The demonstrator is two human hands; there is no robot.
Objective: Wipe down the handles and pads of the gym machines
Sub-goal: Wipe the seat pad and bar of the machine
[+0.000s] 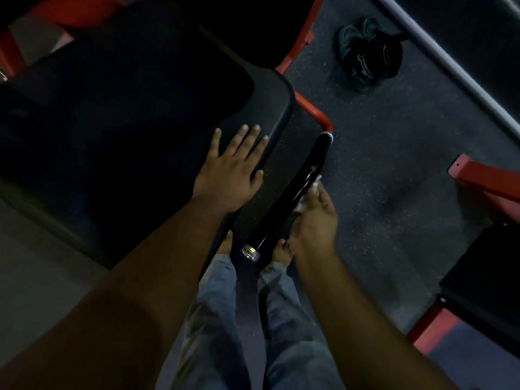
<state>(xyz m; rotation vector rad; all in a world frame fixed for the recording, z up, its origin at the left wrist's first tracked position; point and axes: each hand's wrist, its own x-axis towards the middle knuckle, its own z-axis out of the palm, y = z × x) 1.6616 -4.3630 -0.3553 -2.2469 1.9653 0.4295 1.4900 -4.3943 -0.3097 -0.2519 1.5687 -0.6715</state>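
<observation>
A large black seat pad (126, 108) fills the upper left. My left hand (233, 167) lies flat on its near right corner, fingers straight and spread. Just right of the pad, a black foam-covered handle (292, 192) runs diagonally from a red frame tube (312, 108) down to a shiny end cap (250, 252). My right hand (315, 218) is against the handle's right side, blurred, holding a small whitish cloth or wipe (309, 192) against the grip. How its fingers curl is hard to make out.
Dark speckled rubber floor (380, 170) spreads to the right. A dark bag (368, 56) lies on it at the top. A grey bar (450, 63) crosses the upper right. Red frame parts (486, 178) and another black pad (486, 282) stand at the right. My bare feet are below the handle.
</observation>
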